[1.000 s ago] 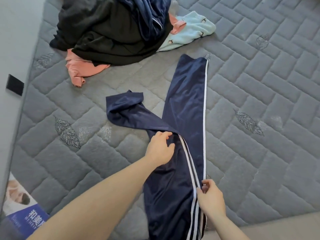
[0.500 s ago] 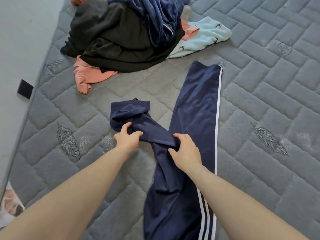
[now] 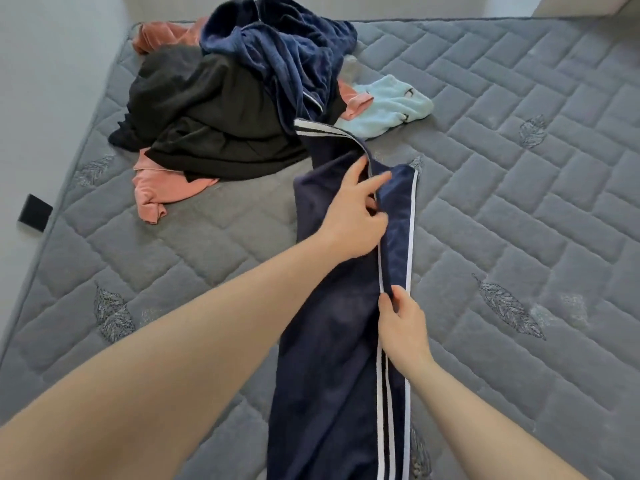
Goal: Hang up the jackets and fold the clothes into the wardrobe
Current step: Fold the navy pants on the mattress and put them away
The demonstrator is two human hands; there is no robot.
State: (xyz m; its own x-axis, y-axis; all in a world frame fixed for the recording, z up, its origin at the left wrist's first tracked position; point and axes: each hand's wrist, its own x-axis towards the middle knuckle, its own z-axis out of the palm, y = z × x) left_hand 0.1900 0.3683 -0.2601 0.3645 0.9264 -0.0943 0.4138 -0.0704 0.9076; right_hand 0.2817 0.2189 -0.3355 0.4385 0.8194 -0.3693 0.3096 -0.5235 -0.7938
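Nearest the camera, at about 6 o'clock, the navy track trousers (image 3: 332, 341) lie lengthwise on the grey quilted mattress (image 3: 519, 237), the two legs brought almost one on top of the other with the white side stripes running up the right edge. The right hand (image 3: 403, 327) pinches the striped seam at mid-leg, its fingers (image 3: 398, 299) closed on the cloth. Further up, toward 12 o'clock, the left hand (image 3: 353, 216) rests on the upper leg with fingers spread and only loosely bent; whether it nips the seam beneath I cannot tell. Its cuff end trails on to 12 o'clock, touching the heap. By my judgement the task is at an early stage: this one garment is being aligned, not yet folded, and nothing shown is hung or put away. Beyond, at 11 o'clock, the unsorted pile (image 3: 225, 109) waits: black, dark blue, salmon and pale blue pieces. No wardrobe is visible.
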